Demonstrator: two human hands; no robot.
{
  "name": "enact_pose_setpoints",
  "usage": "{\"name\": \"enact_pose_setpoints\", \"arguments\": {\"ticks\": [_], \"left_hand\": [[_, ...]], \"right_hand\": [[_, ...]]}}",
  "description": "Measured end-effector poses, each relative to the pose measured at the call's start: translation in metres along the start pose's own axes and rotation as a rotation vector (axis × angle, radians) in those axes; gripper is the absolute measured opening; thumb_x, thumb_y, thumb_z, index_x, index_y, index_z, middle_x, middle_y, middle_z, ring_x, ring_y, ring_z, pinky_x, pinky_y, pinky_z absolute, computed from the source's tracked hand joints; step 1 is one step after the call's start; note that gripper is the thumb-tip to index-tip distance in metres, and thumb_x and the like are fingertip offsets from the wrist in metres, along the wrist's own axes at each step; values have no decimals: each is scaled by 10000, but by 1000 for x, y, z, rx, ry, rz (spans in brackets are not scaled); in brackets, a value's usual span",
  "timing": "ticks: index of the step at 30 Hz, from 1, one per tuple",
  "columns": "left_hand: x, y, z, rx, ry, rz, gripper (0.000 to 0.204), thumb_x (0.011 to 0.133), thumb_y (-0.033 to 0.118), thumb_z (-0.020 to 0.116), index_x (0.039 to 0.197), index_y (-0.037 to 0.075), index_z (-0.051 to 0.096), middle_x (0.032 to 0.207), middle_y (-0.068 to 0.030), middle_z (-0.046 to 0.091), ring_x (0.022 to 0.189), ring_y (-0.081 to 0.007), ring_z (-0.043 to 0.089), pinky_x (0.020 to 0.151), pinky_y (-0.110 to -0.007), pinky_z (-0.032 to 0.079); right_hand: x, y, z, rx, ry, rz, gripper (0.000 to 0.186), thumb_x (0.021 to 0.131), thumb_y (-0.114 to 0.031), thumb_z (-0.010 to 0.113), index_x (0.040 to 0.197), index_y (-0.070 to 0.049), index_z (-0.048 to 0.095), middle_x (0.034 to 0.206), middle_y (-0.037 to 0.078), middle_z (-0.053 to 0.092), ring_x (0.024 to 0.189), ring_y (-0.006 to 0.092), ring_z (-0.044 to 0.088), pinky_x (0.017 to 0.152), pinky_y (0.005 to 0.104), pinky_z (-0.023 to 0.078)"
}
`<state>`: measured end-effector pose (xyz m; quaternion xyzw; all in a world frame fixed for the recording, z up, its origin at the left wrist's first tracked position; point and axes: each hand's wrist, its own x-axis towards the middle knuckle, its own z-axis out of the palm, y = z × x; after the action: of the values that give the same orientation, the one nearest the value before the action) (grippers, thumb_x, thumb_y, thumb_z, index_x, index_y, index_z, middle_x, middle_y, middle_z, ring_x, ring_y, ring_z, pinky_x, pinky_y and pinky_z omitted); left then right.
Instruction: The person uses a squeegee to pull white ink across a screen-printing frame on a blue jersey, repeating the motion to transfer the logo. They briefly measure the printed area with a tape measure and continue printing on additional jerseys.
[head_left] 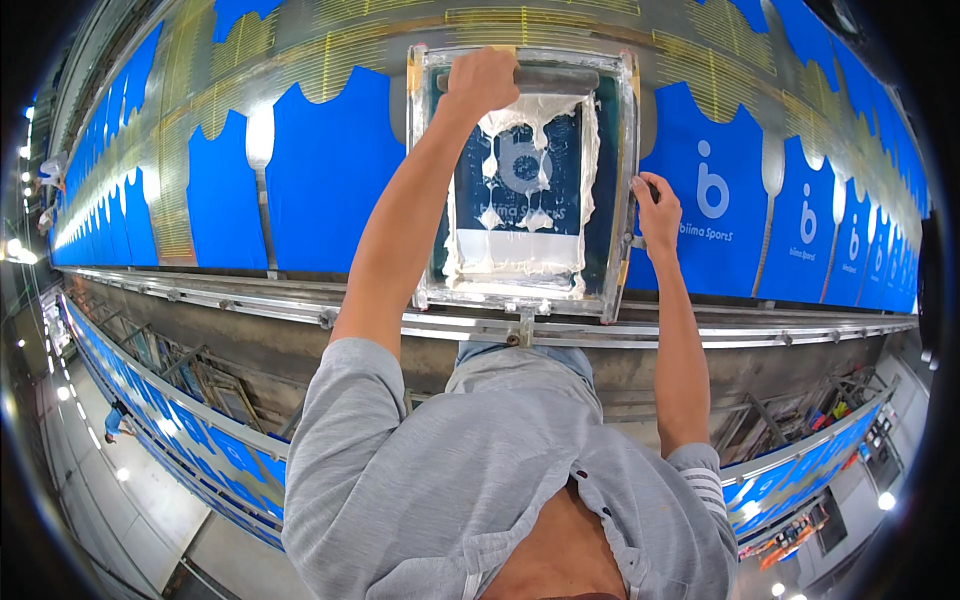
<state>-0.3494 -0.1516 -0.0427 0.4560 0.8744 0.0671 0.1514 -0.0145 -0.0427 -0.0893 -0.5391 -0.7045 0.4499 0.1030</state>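
A screen-printing frame (pixel 622 250) lies on the long table in front of me, its mesh smeared with thick white ink (pixel 520 245). My left hand (pixel 482 82) is closed over a squeegee (pixel 560 80) at the far end of the frame. White ink trails in drips and blobs from the squeegee toward me, over a pale design in the mesh. My right hand (pixel 658 212) is at the frame's right side, its fingers curled by a small dark handle (pixel 654 190). Blue fabric panels (pixel 325 170) lie flat on both sides; those on the right carry a white print.
A metal rail (pixel 760 335) with clamps runs along the table's near edge, close to my waist. Yellow-striped patches (pixel 330 70) cover the table beyond the panels. Parallel tables with blue panels (pixel 190 430) stand behind me, and another person (pixel 117 420) is far off at the left.
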Motion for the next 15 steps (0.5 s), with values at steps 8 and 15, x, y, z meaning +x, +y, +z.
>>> {"name": "enact_pose_setpoints", "arguments": {"ticks": [8, 15], "left_hand": [[-208, 49, 70, -258, 348, 101, 413, 699, -92, 572, 1059, 31, 735, 1075, -156, 732, 1018, -338, 691, 875, -445, 543], [-331, 55, 82, -251, 379, 146, 414, 743, -45, 577, 1146, -10, 667, 1176, -152, 679, 1144, -330, 634, 961, -429, 503]], "right_hand": [[4, -12, -2, -34, 105, -158, 348, 908, -354, 717, 997, -17, 727, 859, 108, 725, 787, 188, 670, 746, 327, 513], [-9, -19, 6, -38, 209, -218, 355, 908, -372, 699, 989, -30, 749, 940, 115, 751, 858, 206, 698, 783, 347, 528]]}}
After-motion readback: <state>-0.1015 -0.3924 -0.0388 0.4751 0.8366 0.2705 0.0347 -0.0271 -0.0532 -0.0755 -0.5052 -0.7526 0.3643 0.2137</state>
